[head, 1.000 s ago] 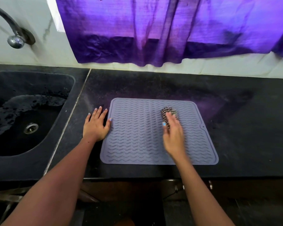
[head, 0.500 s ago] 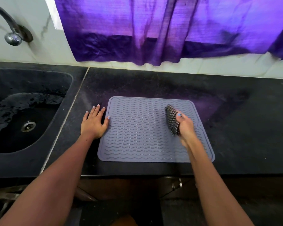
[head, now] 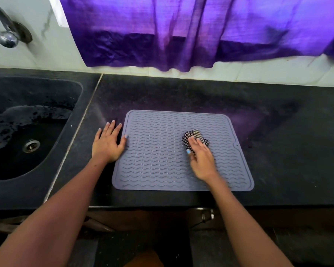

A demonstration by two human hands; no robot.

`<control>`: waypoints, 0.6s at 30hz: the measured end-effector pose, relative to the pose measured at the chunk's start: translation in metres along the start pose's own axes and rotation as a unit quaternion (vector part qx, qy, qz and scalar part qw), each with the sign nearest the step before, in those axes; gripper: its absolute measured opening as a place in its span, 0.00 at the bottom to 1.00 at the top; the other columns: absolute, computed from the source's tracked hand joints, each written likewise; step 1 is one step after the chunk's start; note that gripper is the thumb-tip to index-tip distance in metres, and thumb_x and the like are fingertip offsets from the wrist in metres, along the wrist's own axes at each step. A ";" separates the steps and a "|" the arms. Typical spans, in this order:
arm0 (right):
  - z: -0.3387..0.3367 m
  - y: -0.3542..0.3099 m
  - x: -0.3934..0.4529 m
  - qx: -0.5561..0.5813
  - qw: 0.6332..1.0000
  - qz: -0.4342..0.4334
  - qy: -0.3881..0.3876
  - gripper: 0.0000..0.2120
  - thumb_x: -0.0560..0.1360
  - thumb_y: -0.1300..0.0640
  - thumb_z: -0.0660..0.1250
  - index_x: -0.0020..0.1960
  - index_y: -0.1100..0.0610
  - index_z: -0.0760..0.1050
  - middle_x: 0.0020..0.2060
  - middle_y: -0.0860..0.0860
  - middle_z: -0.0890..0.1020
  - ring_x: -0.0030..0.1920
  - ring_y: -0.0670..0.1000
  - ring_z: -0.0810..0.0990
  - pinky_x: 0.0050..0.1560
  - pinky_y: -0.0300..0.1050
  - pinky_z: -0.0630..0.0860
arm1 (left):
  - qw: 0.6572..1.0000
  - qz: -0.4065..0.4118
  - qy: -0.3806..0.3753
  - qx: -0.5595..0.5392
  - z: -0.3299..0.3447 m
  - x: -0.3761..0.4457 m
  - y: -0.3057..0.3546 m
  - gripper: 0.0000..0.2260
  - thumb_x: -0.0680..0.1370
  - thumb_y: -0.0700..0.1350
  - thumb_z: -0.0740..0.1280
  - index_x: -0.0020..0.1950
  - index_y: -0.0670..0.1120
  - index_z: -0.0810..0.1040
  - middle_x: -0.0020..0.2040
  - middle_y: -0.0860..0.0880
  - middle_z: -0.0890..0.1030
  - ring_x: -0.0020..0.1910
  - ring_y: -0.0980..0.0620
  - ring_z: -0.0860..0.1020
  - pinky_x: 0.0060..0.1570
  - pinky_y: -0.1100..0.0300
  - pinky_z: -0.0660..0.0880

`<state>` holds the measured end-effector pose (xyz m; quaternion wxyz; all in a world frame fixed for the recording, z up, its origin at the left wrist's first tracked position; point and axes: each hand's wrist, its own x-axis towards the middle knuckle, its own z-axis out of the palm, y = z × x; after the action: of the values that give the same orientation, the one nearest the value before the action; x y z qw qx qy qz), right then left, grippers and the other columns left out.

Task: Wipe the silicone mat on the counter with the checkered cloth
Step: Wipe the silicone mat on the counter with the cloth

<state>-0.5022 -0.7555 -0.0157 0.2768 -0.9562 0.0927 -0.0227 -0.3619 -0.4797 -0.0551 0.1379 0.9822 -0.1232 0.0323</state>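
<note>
Since half a second ago the right hand (head: 201, 158) has swung leftward from the mat's right side toward its middle, and the cloth (head: 195, 138), then held upright on edge, now lies bunched flat under the fingers. That hand presses down on the cloth with fingers nearly straight, slightly blurred. Beside the mat (head: 162, 151), the left hand (head: 107, 144) rests spread flat on the counter (head: 278, 132), thumb touching the mat's left edge. A sink (head: 37, 132) sits at the left, a purple curtain (head: 201, 29) behind.
</note>
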 end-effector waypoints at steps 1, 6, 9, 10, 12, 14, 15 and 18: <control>-0.011 -0.001 0.005 0.105 0.994 0.042 -0.007 0.22 0.79 0.61 0.56 0.73 0.54 0.61 0.72 0.49 0.64 0.72 0.52 0.62 0.70 0.42 0.57 | 1.000 0.001 0.000 -0.002 0.000 -0.001 0.000 0.32 0.75 0.62 0.44 0.76 0.50 0.59 0.78 0.48 0.55 0.77 0.51 0.51 0.75 0.51 0.45; -0.064 0.009 0.026 0.384 0.860 0.224 0.251 0.18 0.81 0.58 0.56 0.69 0.58 0.68 0.66 0.56 0.73 0.61 0.52 0.74 0.51 0.31 0.72 | 1.000 0.001 -0.007 -0.002 -0.003 -0.001 0.000 0.31 0.76 0.62 0.45 0.76 0.50 0.58 0.78 0.48 0.54 0.77 0.51 0.50 0.75 0.51 0.45; -0.054 0.018 0.017 0.145 0.950 0.149 0.235 0.22 0.80 0.59 0.57 0.73 0.56 0.61 0.72 0.52 0.66 0.72 0.52 0.64 0.70 0.45 0.60 | 1.000 0.004 -0.011 0.001 -0.001 -0.001 0.000 0.27 0.80 0.60 0.49 0.76 0.50 0.58 0.78 0.48 0.54 0.77 0.51 0.50 0.75 0.50 0.45; -0.043 0.022 0.013 0.083 0.970 0.123 0.192 0.23 0.79 0.61 0.57 0.74 0.56 0.59 0.73 0.52 0.64 0.73 0.52 0.61 0.73 0.48 0.57 | 1.000 0.005 -0.010 0.001 -0.001 -0.001 0.000 0.27 0.80 0.60 0.49 0.76 0.50 0.58 0.78 0.48 0.54 0.77 0.51 0.50 0.75 0.50 0.45; -0.018 0.027 0.006 -0.064 0.989 0.095 0.093 0.26 0.79 0.61 0.56 0.76 0.56 0.53 0.75 0.52 0.57 0.76 0.52 0.53 0.76 0.50 0.50 | 1.000 0.004 -0.007 -0.005 -0.002 -0.001 0.000 0.30 0.77 0.62 0.46 0.76 0.50 0.58 0.78 0.48 0.55 0.77 0.51 0.50 0.75 0.51 0.45; -0.004 0.032 0.005 -0.149 0.983 0.077 0.071 0.28 0.79 0.59 0.54 0.76 0.56 0.49 0.76 0.51 0.52 0.76 0.51 0.47 0.76 0.47 0.43 | 1.000 0.001 -0.005 -0.008 -0.002 -0.001 -0.001 0.32 0.75 0.62 0.45 0.76 0.50 0.59 0.78 0.48 0.55 0.77 0.51 0.51 0.75 0.51 0.45; -0.002 0.034 0.006 -0.148 0.983 0.071 0.079 0.28 0.79 0.59 0.55 0.76 0.56 0.49 0.76 0.51 0.52 0.76 0.50 0.48 0.76 0.46 0.42 | 1.000 0.001 -0.004 -0.007 -0.002 -0.001 -0.001 0.32 0.75 0.63 0.45 0.76 0.50 0.59 0.78 0.48 0.55 0.77 0.51 0.51 0.75 0.51 0.45; -0.013 0.042 0.013 -0.064 0.994 0.064 0.068 0.27 0.78 0.61 0.57 0.75 0.53 0.55 0.75 0.48 0.57 0.76 0.50 0.53 0.76 0.50 0.48 | 1.000 0.005 -0.005 -0.006 -0.002 -0.001 0.000 0.32 0.75 0.62 0.45 0.76 0.50 0.59 0.78 0.48 0.55 0.77 0.51 0.51 0.75 0.51 0.45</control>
<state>-0.4981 -0.7999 -0.0272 0.2090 -0.9602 0.1739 -0.0638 -0.3627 -0.4790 -0.0529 0.1432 0.9808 -0.1292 0.0276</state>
